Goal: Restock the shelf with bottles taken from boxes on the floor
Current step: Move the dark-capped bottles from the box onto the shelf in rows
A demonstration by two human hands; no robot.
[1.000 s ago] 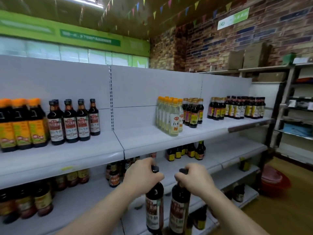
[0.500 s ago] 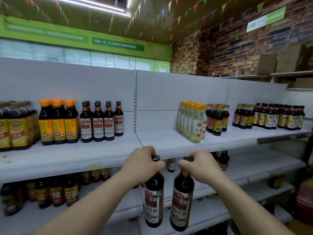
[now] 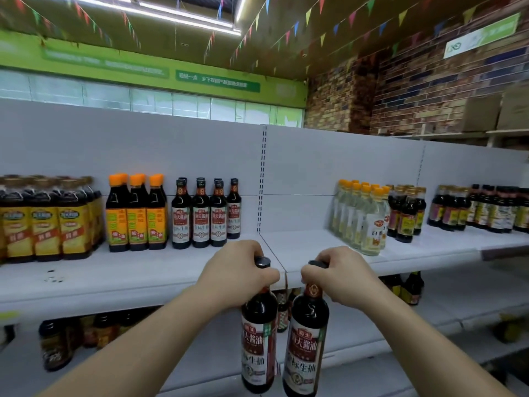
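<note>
Each hand hangs a dark soy sauce bottle by its neck alone: the left hand (image 3: 239, 272) has its fingers (image 3: 270, 275) wrapped under the cap of the left bottle (image 3: 259, 339), and the right hand (image 3: 337, 276) grips the right bottle (image 3: 306, 348) likewise. The bodies dangle below the fingers, nearly touching, under the shelf (image 3: 143, 279) edge. Swinging could knock glass together, a neck could slip, or a bottle could catch that lip on the lift.

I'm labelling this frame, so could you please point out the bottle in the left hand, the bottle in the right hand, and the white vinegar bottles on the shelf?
Left-hand bottle (image 3: 259, 343): head view, on its label.
Right-hand bottle (image 3: 305, 353): head view, on its label.
White vinegar bottles (image 3: 372, 222): head view, front bottle's body.
</note>
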